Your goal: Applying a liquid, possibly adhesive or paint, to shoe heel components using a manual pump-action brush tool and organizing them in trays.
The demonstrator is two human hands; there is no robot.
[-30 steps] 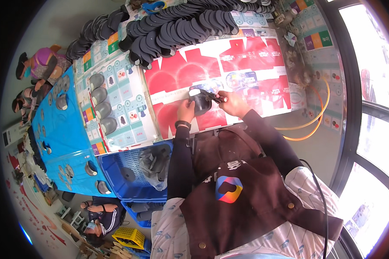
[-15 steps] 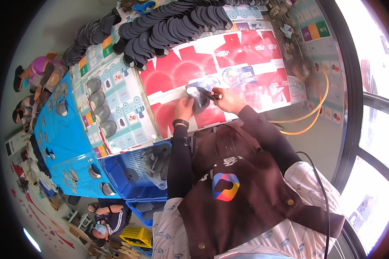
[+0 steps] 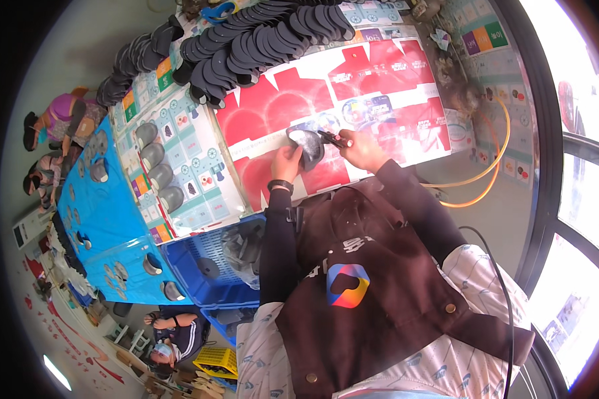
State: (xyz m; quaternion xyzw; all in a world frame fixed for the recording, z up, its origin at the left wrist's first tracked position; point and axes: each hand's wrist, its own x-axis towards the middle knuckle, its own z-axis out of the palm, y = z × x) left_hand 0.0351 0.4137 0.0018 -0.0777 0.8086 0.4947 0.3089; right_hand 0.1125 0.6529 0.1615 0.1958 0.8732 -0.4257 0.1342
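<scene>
My left hand [image 3: 285,166] pinches the edge of a dark grey, cupped piece [image 3: 310,150], whose speckled pale inner face shows. It looks like a moulded shoe part, but I cannot tell its exact kind. My right hand [image 3: 366,151] grips a slim black hand tool [image 3: 336,139] with a reddish spot at its end. The tool's tip lies at the piece's right edge; I cannot tell whether they touch. Both hands are over a red and white printed sheet [image 3: 266,106] on the table.
Rows of dark grey insole-shaped pieces [image 3: 266,46] line the far table. Several grey cupped pieces [image 3: 153,156] stand at left, beside a blue-covered table [image 3: 100,199]. A blue crate [image 3: 196,282] holds a plastic bag. Yellow hoses [image 3: 486,169] loop at right. A co-worker [image 3: 180,329] sits lower left.
My right hand and the black tool have shifted right, off the cupped piece's face to its edge. The piece has turned, showing more of its inner face. My left hand still holds it.
</scene>
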